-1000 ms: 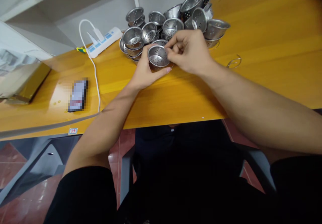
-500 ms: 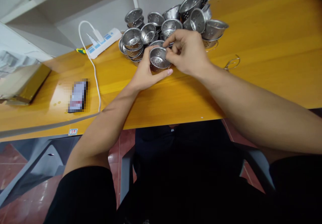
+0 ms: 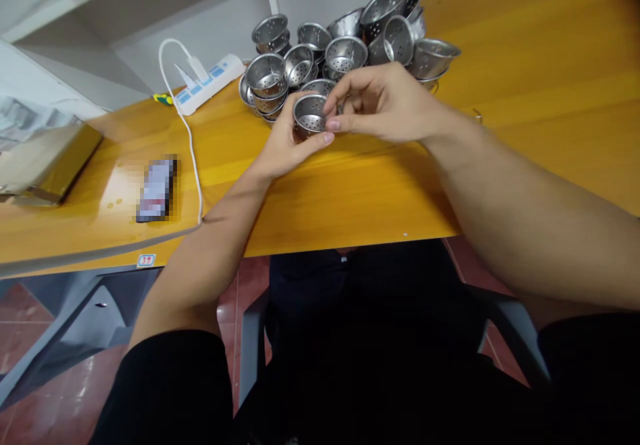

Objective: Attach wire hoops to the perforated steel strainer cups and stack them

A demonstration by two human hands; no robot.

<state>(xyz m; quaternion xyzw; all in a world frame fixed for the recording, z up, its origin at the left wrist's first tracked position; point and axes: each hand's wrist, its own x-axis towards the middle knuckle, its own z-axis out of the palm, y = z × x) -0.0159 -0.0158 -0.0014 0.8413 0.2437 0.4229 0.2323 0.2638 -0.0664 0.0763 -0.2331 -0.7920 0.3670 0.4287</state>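
A small perforated metal cup [image 3: 309, 113] is tilted so that its mouth faces me, just above the table. My left hand [image 3: 286, 142] wraps around its left side, the thumb along its lower front. At the right rim, the thumb and forefinger of my right hand [image 3: 383, 102] pinch the cup's edge; its other fingers curl behind. Directly beyond the hands stand more perforated metal cups [image 3: 345, 55], some stacked, others lying on their sides. Part of this pile is hidden behind my hands.
A white power strip [image 3: 210, 84] with a plugged-in cable lies left of the pile. Nearer me on the yellow table [image 3: 545, 98] is a blurred phone [image 3: 157, 188]. A cardboard box [image 3: 45, 165] sits at far left. A bit of thin wire [image 3: 479, 116] shows beyond my right forearm.
My right hand has turned a little, its thumb now stretched towards the cup's rim. The cup has shifted slightly left in my left hand. The view has moved slightly.
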